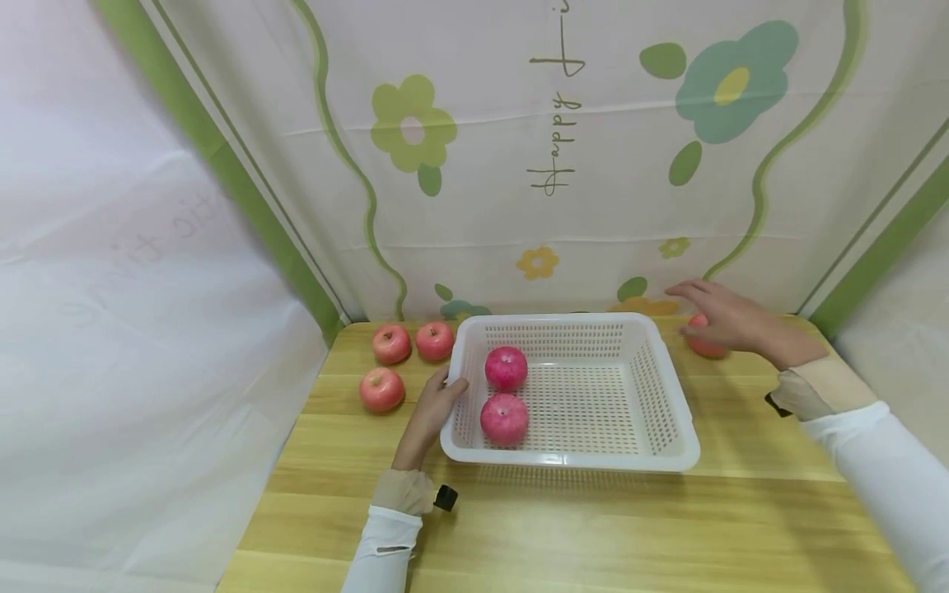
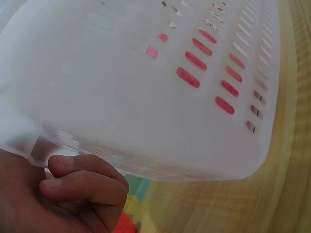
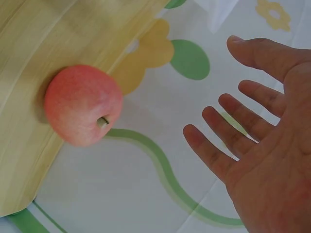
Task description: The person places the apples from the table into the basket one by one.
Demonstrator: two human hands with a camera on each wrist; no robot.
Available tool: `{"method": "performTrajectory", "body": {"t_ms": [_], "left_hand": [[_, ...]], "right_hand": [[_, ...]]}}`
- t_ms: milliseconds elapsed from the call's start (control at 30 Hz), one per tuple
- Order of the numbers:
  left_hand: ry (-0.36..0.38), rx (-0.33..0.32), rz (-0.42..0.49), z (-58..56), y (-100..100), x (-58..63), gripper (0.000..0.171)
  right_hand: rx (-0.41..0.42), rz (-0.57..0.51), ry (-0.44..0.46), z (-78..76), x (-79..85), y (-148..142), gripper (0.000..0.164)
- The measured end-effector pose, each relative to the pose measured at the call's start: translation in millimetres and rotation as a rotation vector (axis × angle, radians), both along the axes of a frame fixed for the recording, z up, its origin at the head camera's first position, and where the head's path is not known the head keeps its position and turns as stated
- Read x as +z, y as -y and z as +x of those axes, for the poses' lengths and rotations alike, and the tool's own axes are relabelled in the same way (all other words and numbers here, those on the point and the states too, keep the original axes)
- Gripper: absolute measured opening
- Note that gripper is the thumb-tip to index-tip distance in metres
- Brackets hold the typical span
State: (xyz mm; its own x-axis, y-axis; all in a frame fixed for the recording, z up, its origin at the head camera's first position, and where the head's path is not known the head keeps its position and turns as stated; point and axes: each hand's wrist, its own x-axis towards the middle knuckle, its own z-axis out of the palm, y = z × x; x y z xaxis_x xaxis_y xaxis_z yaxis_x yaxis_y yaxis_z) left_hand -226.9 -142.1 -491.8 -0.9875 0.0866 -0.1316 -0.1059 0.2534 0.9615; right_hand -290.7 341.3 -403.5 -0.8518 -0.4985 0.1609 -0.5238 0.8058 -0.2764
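Observation:
A white plastic basket (image 1: 571, 459) with slotted sides sits on the wooden table. Inside it, along the left wall, lie two deep pink round fruits (image 1: 507, 368), their kind unclear. My left hand (image 1: 432, 412) grips the basket's left rim; in the left wrist view its fingers (image 2: 87, 187) curl beneath the rim. My right hand (image 1: 730, 317) is above and beside a red apple (image 1: 700, 339) at the back right. In the right wrist view, the fingers spread apart, holding nothing, and the apple (image 3: 83, 105) sits apart from them, stem showing.
Left of the basket are three more apples: one (image 1: 391, 343) at the back, another (image 1: 435, 340) close to the basket's corner, a third (image 1: 381, 389) nearer me. A flower-printed white cloth (image 1: 474, 206) hangs behind the table (image 1: 534, 535).

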Motion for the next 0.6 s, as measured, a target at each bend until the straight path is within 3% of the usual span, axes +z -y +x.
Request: {"method": "performTrajectory", "body": {"t_ms": [200, 600], "left_hand": [[-0.007, -0.008, 0.013, 0.3, 1, -0.2, 0.043], [-0.006, -0.013, 0.001, 0.4, 1, -0.5, 0.041]], "right_hand": [[-0.017, 0.006, 0.043, -1.7, -1.5, -8, 0.061], [-0.010, 0.014, 0.029, -9.5, -17.7, -26, 0.058]]}}
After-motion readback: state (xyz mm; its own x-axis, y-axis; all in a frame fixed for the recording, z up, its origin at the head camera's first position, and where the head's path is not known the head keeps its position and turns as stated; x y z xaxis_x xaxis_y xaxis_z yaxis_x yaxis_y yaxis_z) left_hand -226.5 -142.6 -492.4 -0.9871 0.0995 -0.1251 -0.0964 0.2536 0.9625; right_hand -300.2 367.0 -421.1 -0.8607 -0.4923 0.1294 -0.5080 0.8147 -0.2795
